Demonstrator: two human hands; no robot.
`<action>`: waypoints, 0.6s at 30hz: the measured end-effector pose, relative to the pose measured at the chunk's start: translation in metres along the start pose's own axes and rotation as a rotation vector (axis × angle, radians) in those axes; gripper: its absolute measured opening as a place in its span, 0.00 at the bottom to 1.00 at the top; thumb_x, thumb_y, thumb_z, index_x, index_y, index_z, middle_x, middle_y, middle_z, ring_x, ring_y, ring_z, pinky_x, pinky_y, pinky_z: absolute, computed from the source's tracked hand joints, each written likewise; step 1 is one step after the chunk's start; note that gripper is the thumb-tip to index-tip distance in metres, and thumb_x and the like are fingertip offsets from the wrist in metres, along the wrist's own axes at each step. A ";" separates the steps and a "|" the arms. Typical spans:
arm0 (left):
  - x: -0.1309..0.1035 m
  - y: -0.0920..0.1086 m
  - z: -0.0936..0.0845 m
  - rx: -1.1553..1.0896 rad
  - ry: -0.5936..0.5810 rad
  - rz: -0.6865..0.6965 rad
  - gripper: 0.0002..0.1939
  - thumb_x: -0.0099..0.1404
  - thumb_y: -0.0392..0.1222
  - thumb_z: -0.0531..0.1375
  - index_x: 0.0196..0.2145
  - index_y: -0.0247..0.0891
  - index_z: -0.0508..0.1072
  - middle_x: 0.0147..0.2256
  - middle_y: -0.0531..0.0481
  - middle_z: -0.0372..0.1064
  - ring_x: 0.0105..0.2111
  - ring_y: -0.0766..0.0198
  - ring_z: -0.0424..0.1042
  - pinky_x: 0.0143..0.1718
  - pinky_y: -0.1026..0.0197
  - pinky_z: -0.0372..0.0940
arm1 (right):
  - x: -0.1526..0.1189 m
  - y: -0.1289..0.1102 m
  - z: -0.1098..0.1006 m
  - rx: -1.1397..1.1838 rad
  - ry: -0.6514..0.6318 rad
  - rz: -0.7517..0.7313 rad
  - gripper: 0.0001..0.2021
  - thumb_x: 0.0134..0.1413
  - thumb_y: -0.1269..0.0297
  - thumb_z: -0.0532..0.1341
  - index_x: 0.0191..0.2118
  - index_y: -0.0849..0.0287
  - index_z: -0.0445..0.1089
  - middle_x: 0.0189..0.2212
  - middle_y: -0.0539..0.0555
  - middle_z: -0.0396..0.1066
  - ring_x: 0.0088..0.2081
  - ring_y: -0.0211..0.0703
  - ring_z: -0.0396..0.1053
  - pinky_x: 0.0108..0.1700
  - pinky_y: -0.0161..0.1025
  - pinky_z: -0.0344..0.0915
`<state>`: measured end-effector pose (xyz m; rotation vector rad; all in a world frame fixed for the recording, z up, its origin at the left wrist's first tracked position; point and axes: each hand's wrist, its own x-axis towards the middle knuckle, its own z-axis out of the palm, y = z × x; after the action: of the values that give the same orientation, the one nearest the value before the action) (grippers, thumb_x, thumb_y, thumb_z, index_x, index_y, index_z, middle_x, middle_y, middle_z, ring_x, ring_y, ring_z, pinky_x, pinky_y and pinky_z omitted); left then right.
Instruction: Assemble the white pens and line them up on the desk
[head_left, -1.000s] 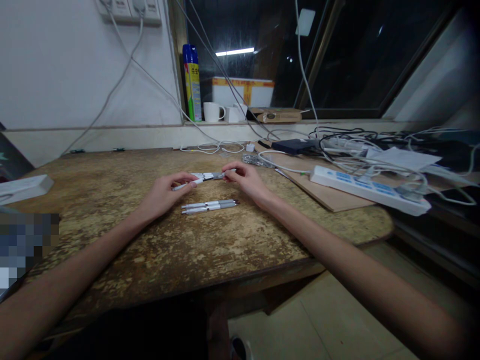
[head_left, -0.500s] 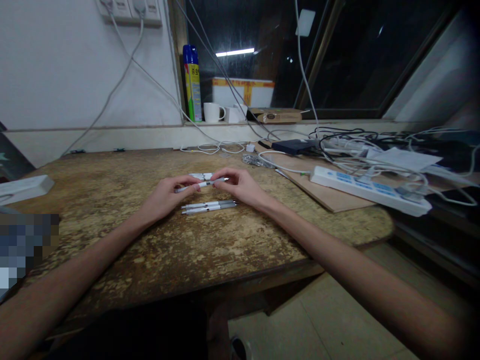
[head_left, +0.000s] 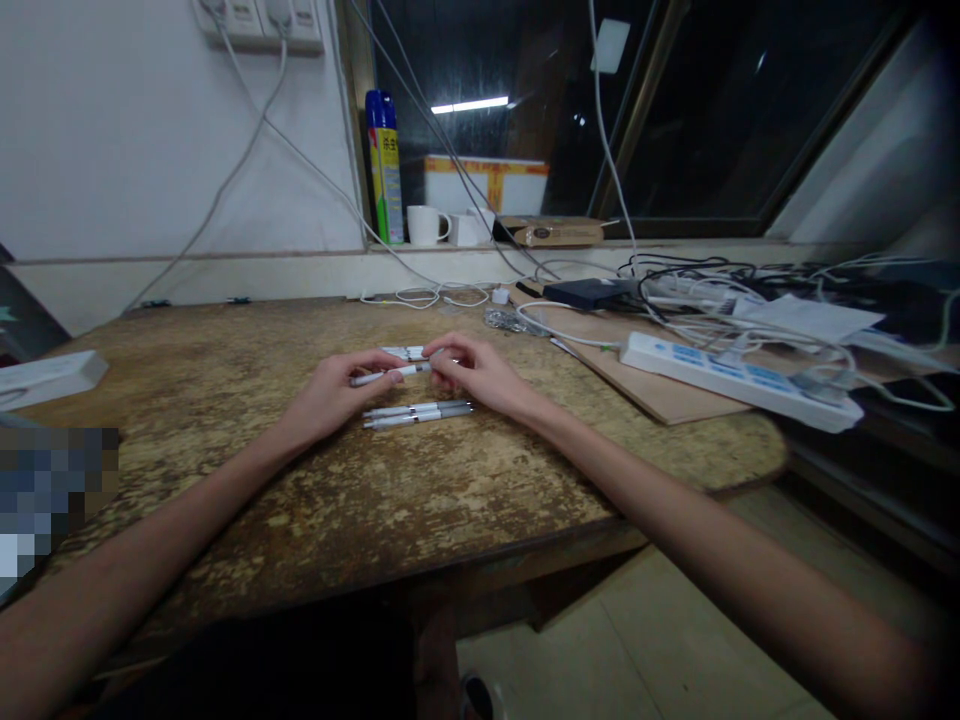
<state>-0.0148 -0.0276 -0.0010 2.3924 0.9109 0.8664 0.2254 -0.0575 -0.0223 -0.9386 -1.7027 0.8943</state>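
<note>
A white pen (head_left: pixel 409 372) lies roughly level between my two hands, a little above the worn wooden table (head_left: pixel 315 540). My left hand (head_left: pixel 337 388) pinches its left and middle part between thumb and fingers. The fingers of my right hand (head_left: pixel 480 372) are closed around its right end, which they partly hide. Nearer to me, a few white and grey pens (head_left: pixel 418 413) lie side by side on the table. Behind my hands lie more white pens (head_left: pixel 403 352), partly covered by my fingers.
On the right, a white power strip (head_left: pixel 739 380) lies on a thin brown board (head_left: pixel 637 385) among tangled cables. Along the sill stand a spray can (head_left: pixel 385 170) and a white mug (head_left: pixel 427 226). A white box-like object (head_left: pixel 56 377) sits at the left edge.
The fingers of my right hand have shifted and curled at the pen's right end. My left hand and the pens on the table have stayed in place.
</note>
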 end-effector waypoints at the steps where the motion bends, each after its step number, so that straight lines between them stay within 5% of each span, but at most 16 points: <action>1: 0.000 0.001 0.000 -0.001 -0.006 0.003 0.18 0.69 0.54 0.61 0.48 0.42 0.81 0.45 0.47 0.80 0.45 0.55 0.77 0.52 0.53 0.67 | -0.001 -0.001 0.000 0.000 -0.017 0.020 0.12 0.65 0.55 0.60 0.46 0.58 0.72 0.25 0.49 0.70 0.26 0.36 0.65 0.30 0.35 0.60; 4: -0.001 0.003 0.001 -0.001 -0.015 0.004 0.18 0.69 0.54 0.61 0.49 0.42 0.81 0.47 0.47 0.80 0.46 0.54 0.77 0.53 0.53 0.67 | -0.002 -0.002 0.001 0.019 -0.046 0.064 0.16 0.69 0.52 0.55 0.45 0.59 0.72 0.20 0.47 0.66 0.22 0.36 0.61 0.27 0.35 0.56; 9: -0.001 0.005 0.000 -0.017 0.015 -0.017 0.18 0.69 0.54 0.61 0.48 0.42 0.81 0.46 0.46 0.80 0.45 0.55 0.76 0.54 0.53 0.67 | -0.002 -0.004 0.000 0.009 0.015 0.017 0.09 0.63 0.60 0.61 0.44 0.58 0.72 0.27 0.49 0.69 0.28 0.36 0.65 0.31 0.35 0.59; 14: -0.001 0.005 0.000 -0.010 -0.005 -0.012 0.18 0.69 0.55 0.61 0.48 0.42 0.81 0.47 0.46 0.80 0.46 0.54 0.76 0.54 0.52 0.66 | -0.003 -0.005 0.001 0.020 -0.048 0.090 0.14 0.68 0.53 0.56 0.44 0.58 0.72 0.21 0.48 0.66 0.23 0.37 0.61 0.28 0.36 0.57; 18: -0.001 0.005 0.001 -0.001 0.000 -0.019 0.17 0.69 0.54 0.60 0.47 0.42 0.81 0.45 0.46 0.80 0.45 0.54 0.77 0.53 0.53 0.66 | -0.002 -0.006 0.001 -0.019 -0.002 0.049 0.10 0.64 0.58 0.59 0.42 0.58 0.72 0.26 0.50 0.69 0.27 0.37 0.64 0.30 0.36 0.58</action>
<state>-0.0123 -0.0321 0.0009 2.3789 0.9313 0.8589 0.2242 -0.0623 -0.0186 -0.9960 -1.6989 0.9130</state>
